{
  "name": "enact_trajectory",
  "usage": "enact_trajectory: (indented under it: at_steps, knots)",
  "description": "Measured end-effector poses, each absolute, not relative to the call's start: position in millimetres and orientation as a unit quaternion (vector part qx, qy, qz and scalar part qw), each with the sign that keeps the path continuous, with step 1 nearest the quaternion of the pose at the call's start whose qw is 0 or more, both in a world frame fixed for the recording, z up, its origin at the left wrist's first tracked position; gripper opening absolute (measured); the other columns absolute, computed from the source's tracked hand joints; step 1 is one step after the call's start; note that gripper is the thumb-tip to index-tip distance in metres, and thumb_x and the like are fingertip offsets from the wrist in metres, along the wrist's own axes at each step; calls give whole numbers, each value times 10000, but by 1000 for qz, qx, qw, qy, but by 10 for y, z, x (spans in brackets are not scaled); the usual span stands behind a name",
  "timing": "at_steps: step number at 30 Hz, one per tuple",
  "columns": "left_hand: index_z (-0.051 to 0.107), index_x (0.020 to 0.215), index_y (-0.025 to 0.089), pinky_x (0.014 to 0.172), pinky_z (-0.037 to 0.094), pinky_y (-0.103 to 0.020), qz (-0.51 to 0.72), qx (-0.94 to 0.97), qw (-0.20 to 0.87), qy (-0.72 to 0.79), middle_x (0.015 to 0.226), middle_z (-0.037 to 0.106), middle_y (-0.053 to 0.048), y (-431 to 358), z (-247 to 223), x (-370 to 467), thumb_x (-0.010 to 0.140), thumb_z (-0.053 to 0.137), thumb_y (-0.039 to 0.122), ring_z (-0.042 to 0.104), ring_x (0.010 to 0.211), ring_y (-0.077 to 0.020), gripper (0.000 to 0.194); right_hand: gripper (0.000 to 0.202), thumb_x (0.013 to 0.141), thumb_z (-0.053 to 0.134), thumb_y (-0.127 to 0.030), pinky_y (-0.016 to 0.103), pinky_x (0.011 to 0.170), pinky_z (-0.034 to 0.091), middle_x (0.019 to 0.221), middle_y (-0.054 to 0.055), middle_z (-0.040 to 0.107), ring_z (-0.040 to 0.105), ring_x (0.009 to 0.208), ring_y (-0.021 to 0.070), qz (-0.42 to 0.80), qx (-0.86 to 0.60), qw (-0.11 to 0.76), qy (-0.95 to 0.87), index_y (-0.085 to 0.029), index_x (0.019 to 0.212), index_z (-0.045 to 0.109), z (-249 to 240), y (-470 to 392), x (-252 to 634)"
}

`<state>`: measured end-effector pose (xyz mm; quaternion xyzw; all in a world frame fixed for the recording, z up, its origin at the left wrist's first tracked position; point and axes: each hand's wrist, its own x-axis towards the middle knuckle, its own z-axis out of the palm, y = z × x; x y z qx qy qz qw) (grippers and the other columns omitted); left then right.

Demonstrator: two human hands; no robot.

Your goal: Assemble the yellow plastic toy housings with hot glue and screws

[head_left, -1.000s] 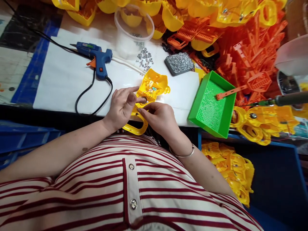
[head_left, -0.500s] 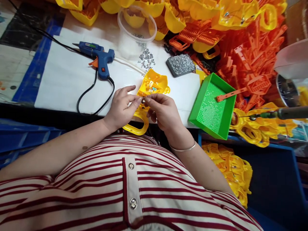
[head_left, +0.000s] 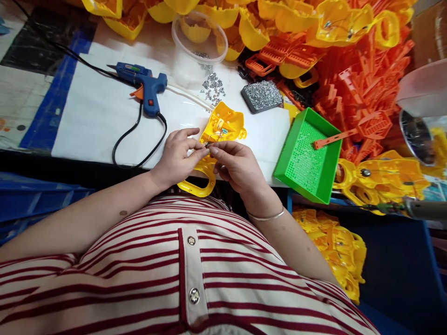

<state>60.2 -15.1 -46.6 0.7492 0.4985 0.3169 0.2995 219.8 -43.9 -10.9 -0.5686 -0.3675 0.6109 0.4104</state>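
Note:
A yellow plastic toy shell half (head_left: 228, 122) lies open side up on the white work surface, its looped handle (head_left: 197, 187) toward my body. Inside it sit a small circuit board (head_left: 224, 131) and thin wires. Over the shell's middle, a small round dark part (head_left: 208, 144) is mostly hidden by my fingertips. My left hand (head_left: 179, 153) pinches at its left side with thumb and forefinger, the other fingers loosely bent. From the right, my right hand (head_left: 237, 165) pinches the same part, fingers curled under. The two hands' fingertips nearly touch.
A blue glue gun (head_left: 143, 83) with its cable lies left. Behind are loose screws (head_left: 213, 88), a clear tub (head_left: 199, 42) and a black tray of screws (head_left: 261, 95). A green basket (head_left: 307, 158), orange parts (head_left: 363, 93) and a hanging screwdriver (head_left: 412, 208) are right.
The small round part has turned in my fingers, and its shiny face shows less. My left fingertips have shifted slightly toward the right hand. The hanging screwdriver at the right has swung lower in view.

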Motion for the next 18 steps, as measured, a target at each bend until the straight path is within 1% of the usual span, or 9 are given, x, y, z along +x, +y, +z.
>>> enact_trajectory:
  at_steps: [2, 4, 6, 8, 10, 12, 13, 15, 18]
  knots:
    - [749, 863, 219, 1110, 403, -469, 317, 757, 292, 490, 1295, 664, -70, -150, -475, 598, 863, 664, 303, 567, 1245, -255, 119, 500, 589, 849, -548, 162, 334, 237, 538, -71, 520, 459, 406, 51, 611, -572, 392, -383, -165, 785, 594, -95, -441, 2219]
    - [748, 857, 224, 1113, 396, -470, 313, 767, 286, 481, 1306, 656, -62, -149, -482, 590, 871, 662, 320, 561, 1248, -258, 130, 503, 600, 836, -570, 161, 349, 240, 509, -68, 502, 457, 414, 56, 603, -575, 375, -406, -162, 779, 603, -80, -442, 2243]
    - [740, 866, 225, 1112, 393, -466, 310, 774, 280, 476, 1310, 649, -63, -149, -490, 581, 884, 650, 342, 557, 1249, -259, 149, 479, 636, 812, -575, 168, 374, 277, 533, -59, 517, 455, 430, 53, 586, -579, 361, -437, -163, 775, 609, -77, -443, 2269]
    - [723, 907, 216, 1106, 392, -457, 314, 776, 266, 477, 1301, 644, -84, -156, -501, 577, 875, 662, 377, 551, 1251, -265, 176, 384, 722, 762, -521, 183, 421, 347, 599, -45, 550, 457, 460, 50, 539, -588, 366, -479, -170, 773, 616, -103, -445, 2292]
    - [689, 1006, 208, 1100, 389, -462, 314, 780, 242, 484, 1267, 646, -105, -171, -510, 578, 815, 722, 435, 546, 1242, -286, 298, 210, 806, 700, -372, 211, 522, 438, 696, -22, 588, 503, 552, 68, 430, -608, 385, -545, -177, 777, 629, -161, -452, 2309]
    - [628, 1151, 207, 1109, 371, -485, 297, 790, 217, 491, 1236, 648, -111, -194, -510, 584, 720, 796, 467, 543, 1218, -312, 530, 66, 836, 644, -234, 256, 652, 496, 796, 10, 611, 554, 692, 107, 293, -623, 382, -616, -185, 792, 647, -240, -471, 2318]
    - [591, 1220, 205, 1118, 354, -498, 283, 796, 207, 493, 1224, 649, -113, -207, -507, 588, 680, 822, 466, 545, 1201, -322, 643, 47, 843, 627, -202, 279, 704, 506, 839, 26, 614, 567, 758, 129, 237, -626, 370, -644, -189, 809, 656, -281, -485, 2319]
    - [528, 1326, 188, 1136, 317, -521, 252, 809, 196, 493, 1201, 655, -119, -229, -494, 595, 650, 835, 449, 556, 1165, -335, 788, 72, 868, 600, -206, 310, 747, 510, 890, 50, 610, 570, 828, 161, 174, -628, 344, -676, -195, 856, 670, -358, -519, 2313]
    - [480, 1403, 168, 1136, 296, -538, 215, 823, 198, 487, 1111, 689, -104, -246, -469, 601, 684, 802, 439, 585, 1098, -330, 833, 122, 905, 562, -247, 318, 731, 502, 909, 63, 600, 561, 830, 174, 147, -626, 325, -694, -198, 909, 673, -445, -566, 2293]
